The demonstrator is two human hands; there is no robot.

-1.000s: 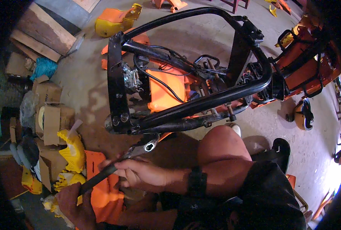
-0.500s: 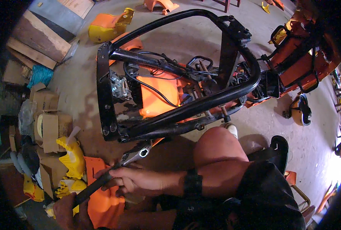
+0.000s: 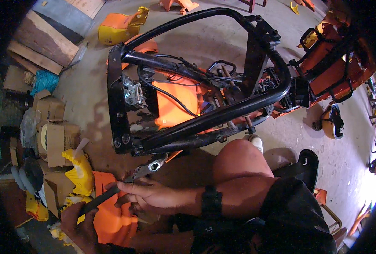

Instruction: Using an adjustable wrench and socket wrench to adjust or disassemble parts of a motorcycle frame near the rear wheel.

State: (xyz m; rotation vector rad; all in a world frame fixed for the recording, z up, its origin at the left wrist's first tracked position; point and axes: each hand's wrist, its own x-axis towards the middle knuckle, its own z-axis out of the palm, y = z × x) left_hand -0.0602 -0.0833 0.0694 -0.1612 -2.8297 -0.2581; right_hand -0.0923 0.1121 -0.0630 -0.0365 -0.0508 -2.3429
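Observation:
A wrench with a dark handle (image 3: 101, 200) and a silver head with a hole in it (image 3: 155, 165) slants across the lower left, head up and to the right. My left hand (image 3: 78, 224) is closed round the handle's lower end. My right hand (image 3: 147, 194) grips it higher up, just below the head; some of its fingers are hidden. The head is close under the lower bar of a black tubular metal frame (image 3: 213, 118), and I cannot tell whether they touch. Bolts (image 3: 121, 139) sit in the frame's left end plate.
Orange body panels (image 3: 111, 224) lie below my hands. Yellow parts (image 3: 80, 173) and cardboard boxes (image 3: 56, 144) crowd the left side. Wooden boards (image 3: 44, 40) lean at the upper left. A helmet (image 3: 332, 122) rests on the floor at the right. My bent knee (image 3: 241, 158) is beside the frame.
The wrench has shifted slightly left and its head has come down a little toward my right hand. My left hand has risen slightly along with the handle.

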